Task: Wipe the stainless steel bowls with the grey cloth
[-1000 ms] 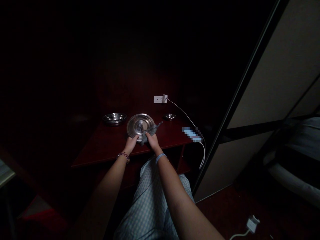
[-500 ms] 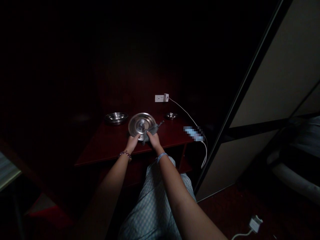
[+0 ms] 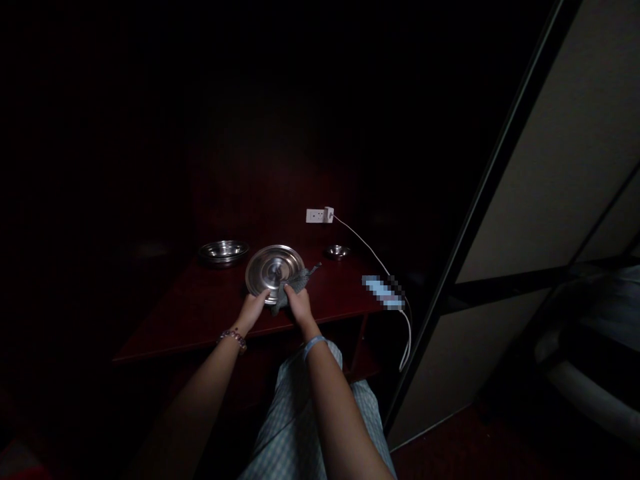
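A round, shiny metal plate [image 3: 270,265] is tilted up toward me over the dark red desk. My left hand [image 3: 253,309] grips its near rim, thumb on the upper face and the other fingers hidden beneath. Beside it, my right hand [image 3: 298,304] is closed on a grey cloth [image 3: 295,283] pressed against the plate's near right rim. One narrow end of the cloth sticks out to the right. Stacked metal plates [image 3: 223,251] lie at the left of the desk, and a small metal bowl [image 3: 337,252] stands at the right.
The desk [image 3: 185,313] backs onto a dark wall with a white socket [image 3: 315,216]. A charger [image 3: 329,214] is plugged in there, its white cable [image 3: 367,245] running down to a blurred-out blue object [image 3: 383,292] near the desk's right edge. A sliding door panel [image 3: 530,213] stands at right.
My view has tilted up and shifted slightly right, so the desk sits lower in it. Both hands keep their hold on the plate and the cloth, with little visible change.
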`<action>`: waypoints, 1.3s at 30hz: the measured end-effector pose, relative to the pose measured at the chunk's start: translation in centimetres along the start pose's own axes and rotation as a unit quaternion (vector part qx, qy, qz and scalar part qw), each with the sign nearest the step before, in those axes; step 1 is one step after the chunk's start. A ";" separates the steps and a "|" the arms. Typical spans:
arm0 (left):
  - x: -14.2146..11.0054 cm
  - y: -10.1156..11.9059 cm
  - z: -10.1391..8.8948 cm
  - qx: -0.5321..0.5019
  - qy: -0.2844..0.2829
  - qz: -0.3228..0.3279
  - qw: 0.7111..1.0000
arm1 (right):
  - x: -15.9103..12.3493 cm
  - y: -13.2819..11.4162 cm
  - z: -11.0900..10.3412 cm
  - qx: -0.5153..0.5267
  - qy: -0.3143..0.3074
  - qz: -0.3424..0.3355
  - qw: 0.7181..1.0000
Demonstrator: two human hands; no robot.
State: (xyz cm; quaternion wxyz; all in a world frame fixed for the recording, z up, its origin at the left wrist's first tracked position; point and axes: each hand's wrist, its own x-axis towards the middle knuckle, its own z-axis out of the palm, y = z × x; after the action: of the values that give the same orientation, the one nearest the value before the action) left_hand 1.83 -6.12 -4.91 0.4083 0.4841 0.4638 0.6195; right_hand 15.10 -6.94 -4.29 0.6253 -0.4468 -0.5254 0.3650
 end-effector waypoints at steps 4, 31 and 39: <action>-0.1 0.1 -0.1 0.016 -0.004 0.002 1.000 | 0.3 0.4 0.1 0.008 -0.010 0.001 1.000; -0.1 0.2 0.2 0.000 -0.011 0.005 1.000 | 0.2 0.4 0.0 -0.008 0.006 -0.004 1.000; 0.0 0.4 -0.1 0.017 -0.011 0.012 1.000 | 0.4 0.7 0.2 -0.015 0.003 0.018 1.000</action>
State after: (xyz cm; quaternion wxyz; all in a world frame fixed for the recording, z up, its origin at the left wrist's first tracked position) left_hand 1.70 -6.27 -4.58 0.3976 0.5037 0.4635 0.6111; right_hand 14.96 -6.34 -4.80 0.6139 -0.4662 -0.5208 0.3669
